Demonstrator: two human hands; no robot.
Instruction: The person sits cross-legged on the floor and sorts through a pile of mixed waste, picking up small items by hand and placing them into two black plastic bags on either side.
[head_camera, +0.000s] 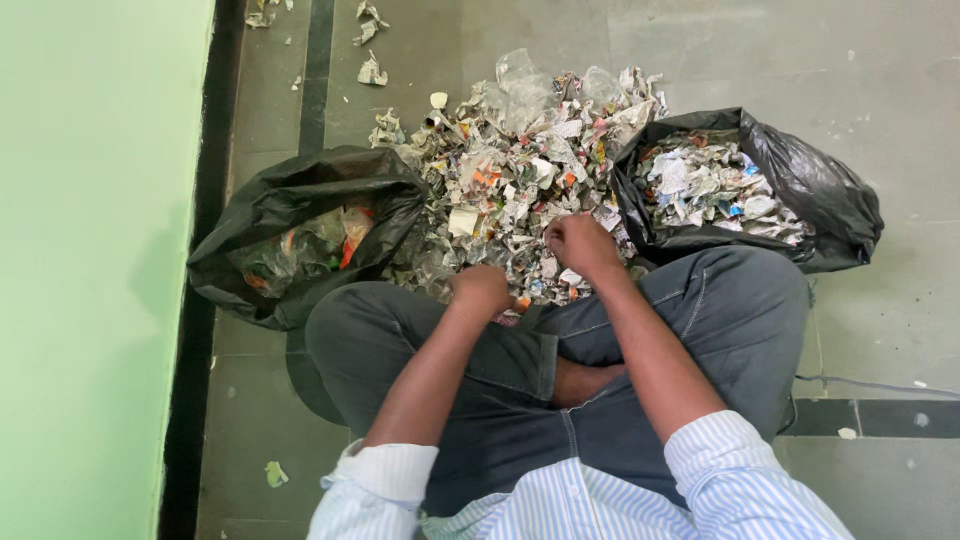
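A heap of crumpled paper scraps and clear plastic (520, 160) lies on the floor in front of my crossed legs. My left hand (482, 288) rests curled at the heap's near edge, fingers tucked into the scraps. My right hand (580, 245) is closed among the scraps a little farther in. What either hand grips is hidden by the fingers. A black bag (270, 215) on the left holds clear plastic wrappers. A second black bag (830, 195) on the right holds crumpled paper pieces.
A green wall (90, 270) runs along the left with a dark skirting strip. Loose scraps (370, 70) lie on the grey tiled floor beyond the heap. A thin cable (880, 385) trails on the floor at the right.
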